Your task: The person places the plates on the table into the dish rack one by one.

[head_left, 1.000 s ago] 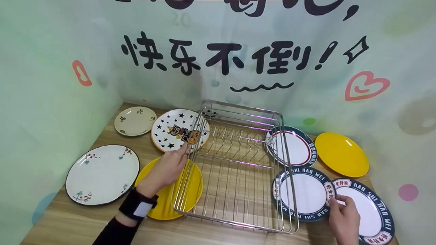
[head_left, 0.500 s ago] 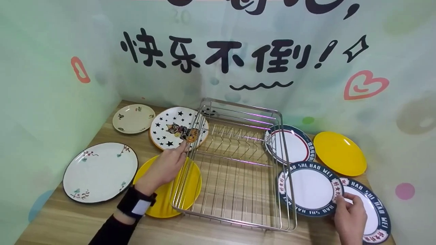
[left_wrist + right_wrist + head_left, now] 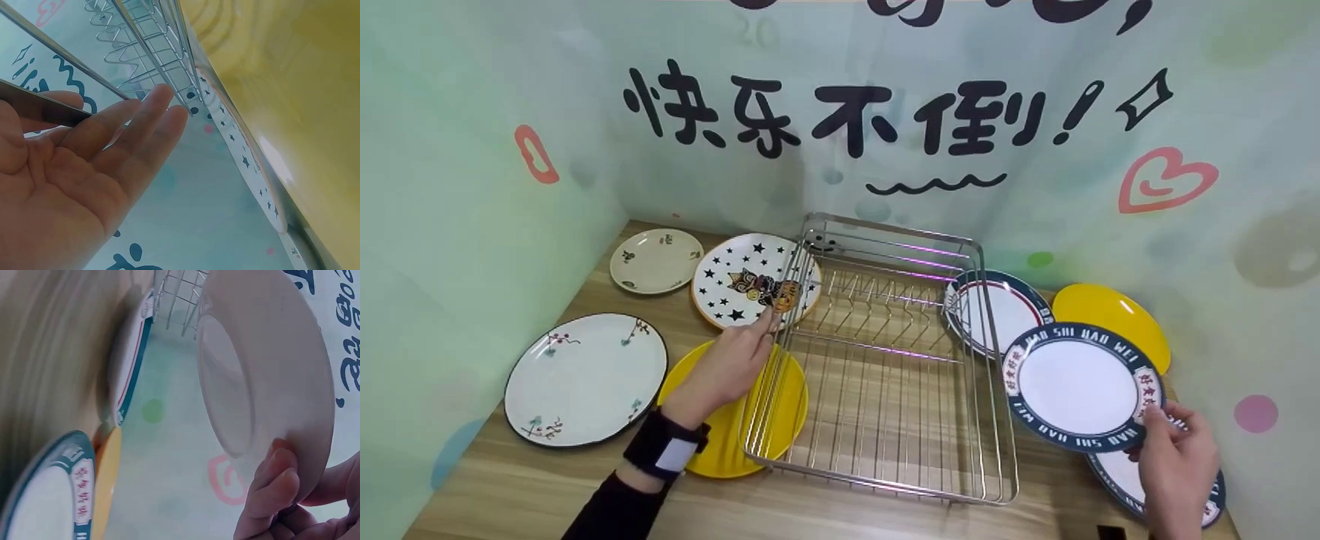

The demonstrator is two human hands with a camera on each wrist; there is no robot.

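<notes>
My right hand [image 3: 1177, 457] pinches the right edge of a white plate with a dark blue lettered rim [image 3: 1080, 386]. The plate is held up, tilted, beyond the rack's right side. Its pale underside [image 3: 270, 382] faces the right wrist camera, with fingertips beneath the rim. A larger matching plate [image 3: 1117, 472] lies below, partly hidden by the hand. My left hand [image 3: 731, 364] holds the left rim of a wire dish rack [image 3: 877, 420], the rim passing between thumb and fingers in the left wrist view. The rack's slots hold no plates.
Left of the rack lie a small cream plate [image 3: 656, 261], a star-patterned plate [image 3: 720, 281], a yellow plate [image 3: 712, 442] and a large white floral plate [image 3: 585, 382]. At right are a red-ringed blue-rimmed plate [image 3: 997, 315] and another yellow plate [image 3: 1110, 315]. Curtain walls [image 3: 855, 180] enclose the table.
My right hand has lifted the blue-rimmed plate off the table and carried it up and to the right, away from the rack. The left hand stays on the rack's rim.
</notes>
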